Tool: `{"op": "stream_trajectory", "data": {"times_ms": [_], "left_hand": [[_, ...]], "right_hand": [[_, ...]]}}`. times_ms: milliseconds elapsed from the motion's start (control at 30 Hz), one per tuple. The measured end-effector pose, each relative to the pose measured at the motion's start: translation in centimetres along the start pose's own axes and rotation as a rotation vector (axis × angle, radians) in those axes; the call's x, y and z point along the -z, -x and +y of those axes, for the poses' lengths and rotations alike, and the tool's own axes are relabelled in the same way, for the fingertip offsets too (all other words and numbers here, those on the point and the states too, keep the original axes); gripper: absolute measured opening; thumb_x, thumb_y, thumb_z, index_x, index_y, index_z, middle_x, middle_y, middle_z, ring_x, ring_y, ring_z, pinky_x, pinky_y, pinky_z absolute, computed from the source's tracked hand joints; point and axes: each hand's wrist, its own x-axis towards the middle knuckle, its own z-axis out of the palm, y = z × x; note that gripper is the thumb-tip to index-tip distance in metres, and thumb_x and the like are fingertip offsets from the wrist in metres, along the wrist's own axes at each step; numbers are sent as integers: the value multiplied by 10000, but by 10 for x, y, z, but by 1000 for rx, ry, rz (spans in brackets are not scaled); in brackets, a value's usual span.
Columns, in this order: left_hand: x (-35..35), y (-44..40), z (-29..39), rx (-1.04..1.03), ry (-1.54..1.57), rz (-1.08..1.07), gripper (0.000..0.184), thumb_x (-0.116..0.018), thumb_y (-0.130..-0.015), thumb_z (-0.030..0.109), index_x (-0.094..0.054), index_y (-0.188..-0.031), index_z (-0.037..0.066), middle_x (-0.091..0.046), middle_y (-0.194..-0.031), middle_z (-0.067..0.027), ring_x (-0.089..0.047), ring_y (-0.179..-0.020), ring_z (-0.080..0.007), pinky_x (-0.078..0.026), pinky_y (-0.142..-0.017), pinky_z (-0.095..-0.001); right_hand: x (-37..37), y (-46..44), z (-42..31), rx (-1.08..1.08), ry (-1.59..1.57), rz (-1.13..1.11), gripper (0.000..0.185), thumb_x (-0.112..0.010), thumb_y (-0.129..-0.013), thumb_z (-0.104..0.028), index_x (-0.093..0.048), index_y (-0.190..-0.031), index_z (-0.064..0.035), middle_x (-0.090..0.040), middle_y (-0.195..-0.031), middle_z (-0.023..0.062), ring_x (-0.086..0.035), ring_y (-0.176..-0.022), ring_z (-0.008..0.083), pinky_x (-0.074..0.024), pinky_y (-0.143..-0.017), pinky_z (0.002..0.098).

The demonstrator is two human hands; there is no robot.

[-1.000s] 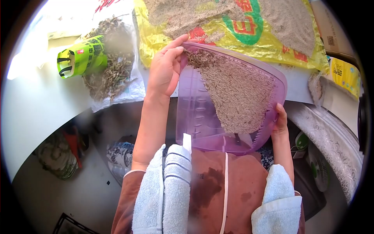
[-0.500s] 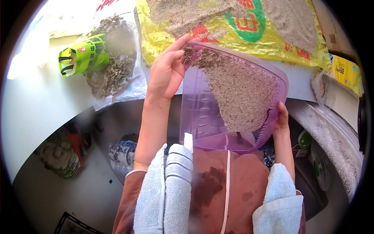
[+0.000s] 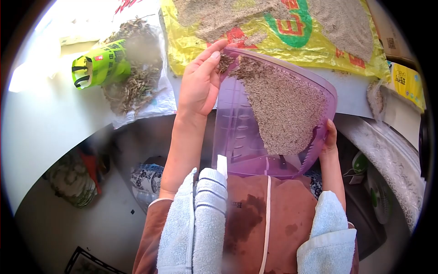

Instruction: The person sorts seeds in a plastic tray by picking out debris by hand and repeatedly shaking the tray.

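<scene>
Separated from the grain (image 3: 289, 109) since the frame one second earlier is a dark clump (image 3: 225, 61), now at the far left corner of the purple pan (image 3: 230, 132). Pan position: before the body, its far rim overlapping the near edge of the bench (image 3: 45, 123) in view.

Left hand (image 3: 199, 84): thumb and fingers appear closed narrowly on that corner, beside the clump; fingertips beyond the rim are partly hidden. Right hand (image 3: 330, 137): holds the right side, thumb upon the rim, other fingers mostly concealed. Gripping opposite sides presumably steadies the load, which lies toward the far and right walls, leaving the near left floor bare.

Towards the bench's far edge, a yellow sack (image 3: 182, 52) carries more grain, probably to keep it off the surface. Near the left edge, a green bag (image 3: 101, 64) rests against dried plant matter (image 3: 130, 93).
</scene>
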Motion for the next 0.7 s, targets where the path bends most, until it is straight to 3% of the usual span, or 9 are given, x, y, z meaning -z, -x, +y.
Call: {"op": "stream_trajectory", "data": {"times_ms": [100,200,300,500,700], "left_hand": [[-10,6,-2,-68,-229,-53,376,-414,-890,-20,-420,-1263,-69,-543,-1167,-131,-525,-1068,-159,-408,-984,-360],[-6,4,-4,-55,-209,-76,398,-425,-877,-21,-411,-1272,-66,-542,-1170,-109,-527,-1054,-147,-428,-932,-300],[0,2,-6,8,-39,-139,426,-423,-869,-43,-377,-1291,-77,-530,-1184,-123,-524,-1069,-161,-395,-993,-344],[-7,-3,-4,120,214,-122,378,-449,-874,-13,-437,-1248,-68,-543,-1174,-135,-531,-1067,-169,-405,-988,-376],[-14,-9,-13,42,-168,-29,292,-496,-896,59,-520,-1173,-30,-575,-1136,-111,-553,-1035,-172,-456,-937,-358]], "right_hand": [[24,-6,7,2,-50,-5,541,-648,-754,-287,-499,-1195,-13,-581,-1143,119,-563,-1027,261,-436,-925,397],[28,-6,9,5,-72,-20,529,-646,-761,-290,-504,-1194,-23,-582,-1147,112,-559,-1034,257,-428,-932,398],[28,-3,10,5,-97,-25,522,-642,-765,-295,-506,-1191,-25,-580,-1150,111,-550,-1047,253,-416,-944,394],[32,2,6,29,-106,-27,543,-647,-753,-292,-498,-1199,-19,-580,-1148,115,-548,-1056,254,-413,-949,387],[32,6,3,55,-83,45,594,-664,-731,-270,-472,-1224,-1,-577,-1147,129,-559,-1044,267,-437,-928,387]]}}
